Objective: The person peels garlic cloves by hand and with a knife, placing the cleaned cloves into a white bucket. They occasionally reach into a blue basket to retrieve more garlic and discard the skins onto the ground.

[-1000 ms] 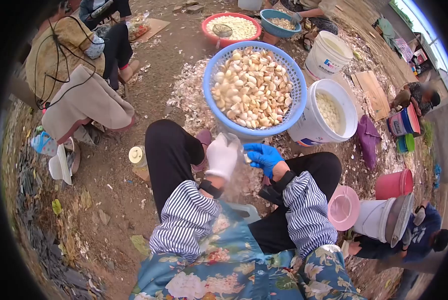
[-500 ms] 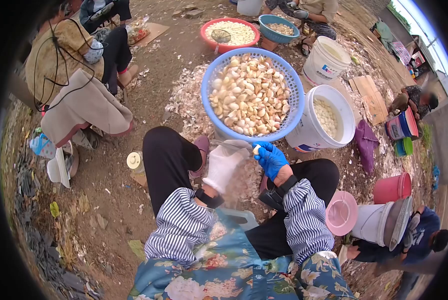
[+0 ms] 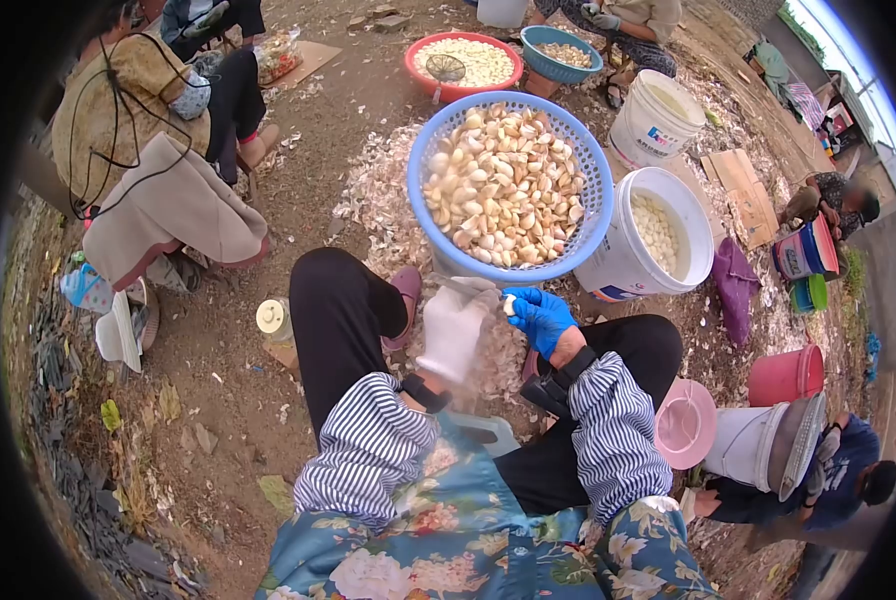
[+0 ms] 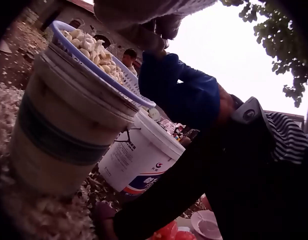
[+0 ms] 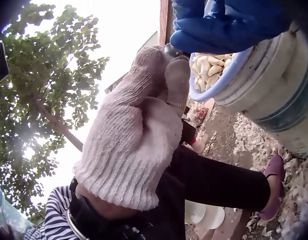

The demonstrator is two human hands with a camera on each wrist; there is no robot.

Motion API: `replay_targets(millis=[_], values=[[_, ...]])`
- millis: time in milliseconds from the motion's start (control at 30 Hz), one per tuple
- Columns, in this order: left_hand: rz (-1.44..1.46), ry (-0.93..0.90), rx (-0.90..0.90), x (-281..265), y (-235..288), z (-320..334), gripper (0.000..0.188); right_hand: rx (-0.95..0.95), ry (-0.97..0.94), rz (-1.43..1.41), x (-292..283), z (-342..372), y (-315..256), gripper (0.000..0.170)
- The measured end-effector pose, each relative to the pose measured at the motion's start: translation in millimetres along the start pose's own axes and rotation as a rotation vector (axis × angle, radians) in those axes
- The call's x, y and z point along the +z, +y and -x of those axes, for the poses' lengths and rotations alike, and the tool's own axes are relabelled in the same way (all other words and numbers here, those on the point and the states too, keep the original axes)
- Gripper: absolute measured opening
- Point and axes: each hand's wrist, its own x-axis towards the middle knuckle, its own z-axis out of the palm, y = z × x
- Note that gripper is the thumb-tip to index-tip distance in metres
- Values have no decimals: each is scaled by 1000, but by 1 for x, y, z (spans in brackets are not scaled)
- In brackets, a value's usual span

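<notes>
In a white knitted glove, my left hand (image 3: pixel 455 328) is curled round a thin grey strip (image 3: pixel 460 287) that looks like a blade. My right hand (image 3: pixel 542 322), in a blue glove, pinches a pale garlic clove (image 3: pixel 510 304) right beside the left fingertips. Both hands are just below a blue basket (image 3: pixel 594 235) heaped with garlic cloves (image 3: pixel 508 180). The left wrist view has the blue glove (image 4: pixel 181 90) meeting the white fingers, which hide the clove. From the right wrist, the white glove (image 5: pixel 136 130) shows with its fingers curled near the blue ones.
White buckets (image 3: pixel 618 250) stand to the right of the basket, one holding peeled cloves. Beyond are a red basin (image 3: pixel 415 82) and a teal basin (image 3: pixel 590 67). A lidded jar (image 3: pixel 272 318) sits left of my knee. Several people sit around, and skins litter the ground.
Since a second ago, the right hand has shifted slightly right and the clove in its fingers shows more clearly. The left hand dropped a little, then rose back toward the clove.
</notes>
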Motion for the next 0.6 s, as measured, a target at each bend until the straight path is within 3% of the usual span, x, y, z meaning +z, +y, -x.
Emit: replay_targets(millis=[67,400,600], values=[[109,88,-120,-7,-3,-10,12,31,-7,15,3,1,3,33],[235,190,-146,-25,3,-13,11,90,-75,186,13,8,-8,36],[31,37,-103,-17,2,-10,16,17,-40,21,2,0,1,36]])
